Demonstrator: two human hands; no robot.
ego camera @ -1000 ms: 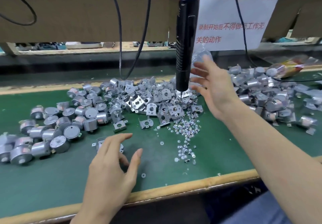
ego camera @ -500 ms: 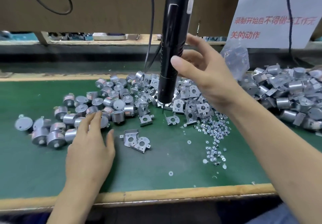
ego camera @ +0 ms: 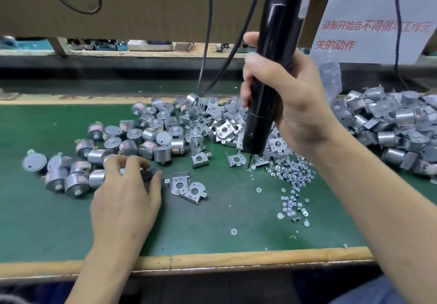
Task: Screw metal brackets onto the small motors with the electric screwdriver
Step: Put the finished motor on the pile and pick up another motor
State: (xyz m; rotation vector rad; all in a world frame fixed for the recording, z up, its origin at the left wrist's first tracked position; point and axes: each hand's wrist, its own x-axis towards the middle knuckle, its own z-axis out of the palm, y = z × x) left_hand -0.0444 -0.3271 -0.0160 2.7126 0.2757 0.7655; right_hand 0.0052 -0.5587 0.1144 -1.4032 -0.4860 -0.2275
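Your black electric screwdriver (ego camera: 257, 126) stands tilted in your right grip (ego camera: 290, 98), tip just above the tabletop (ego camera: 212, 228). Silver round motors (ego camera: 146, 138) heap toward the left edge; bent metal brackets (ego camera: 222, 124) pile mid-back, two loose nearer the front.

A single camera, worn on the person's head, is looking forward and down onto the green table (ego camera: 212, 228). It is taking in the table from its near wooden edge to the cardboard panel (ego camera: 153, 3) and paper notice (ego camera: 369, 20) at the back. It is sitting close: both forearms are entering from the bottom of the frame. The left hand (ego camera: 125, 199) is lying low and left of centre, and the right hand (ego camera: 290, 95), gripping the electric screwdriver (ego camera: 279, 20), is looming large right of centre. The wide lens is slightly bowing the table's edges.
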